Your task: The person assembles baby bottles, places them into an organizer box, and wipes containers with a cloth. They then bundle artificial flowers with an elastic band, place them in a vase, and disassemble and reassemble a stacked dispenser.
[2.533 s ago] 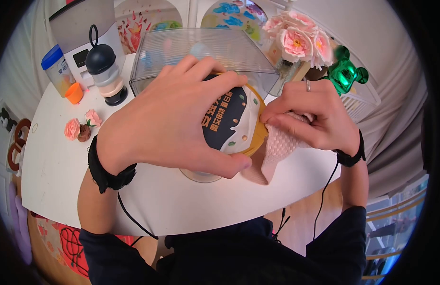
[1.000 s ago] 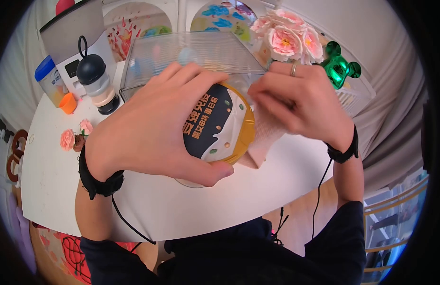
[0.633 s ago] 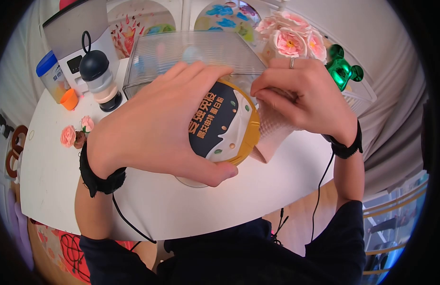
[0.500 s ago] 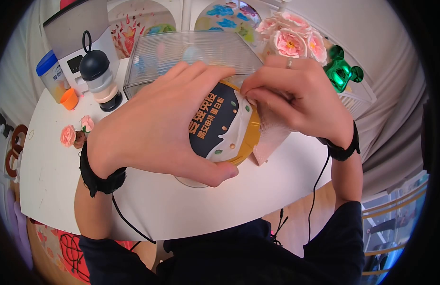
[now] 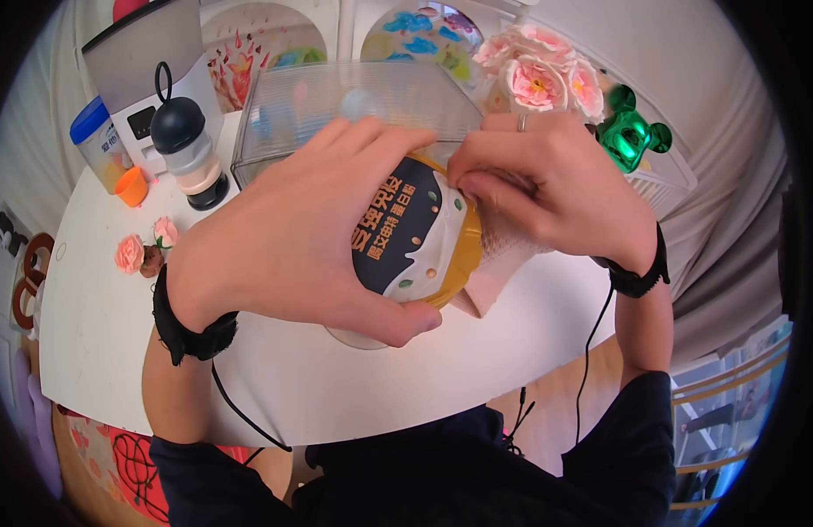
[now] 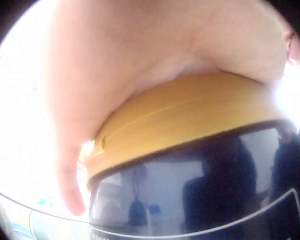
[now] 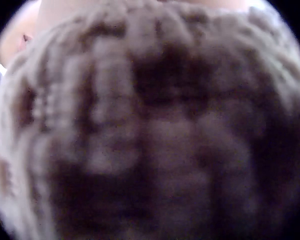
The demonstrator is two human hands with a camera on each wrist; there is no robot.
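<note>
two hands work at a gold-lidded canister (image 5: pixel 424 241), to which all places below refer as the head view shows them. the left hand (image 5: pixel 283 228) spans its lid from the left, the grip clasped round the rim with the thumb on the near side; the left wrist view shows the gold band above a glossy dark body (image 6: pixel 200 185). the right hand (image 5: pixel 560 180) is at the right edge of the canister, its grip pinching a pink waffle-weave cloth (image 5: pixel 507 259), a corner of which hangs just beside the lid. whether the right fingertips touch the rim cannot be told; in the right wrist view, blurred fabric fills most of the field. the white table (image 5: pixel 406 395) extends beneath. behind the canister stands a clear ribbed box (image 5: pixel 362 88); well to its left, a dark-domed container (image 5: pixel 187 149), an orange cup (image 5: pixel 131 187) and small pink roses (image 5: pixel 147 250); behind right, large pink flowers (image 5: pixel 547 75) and a shiny green bear figure (image 5: pixel 633 132).
</note>
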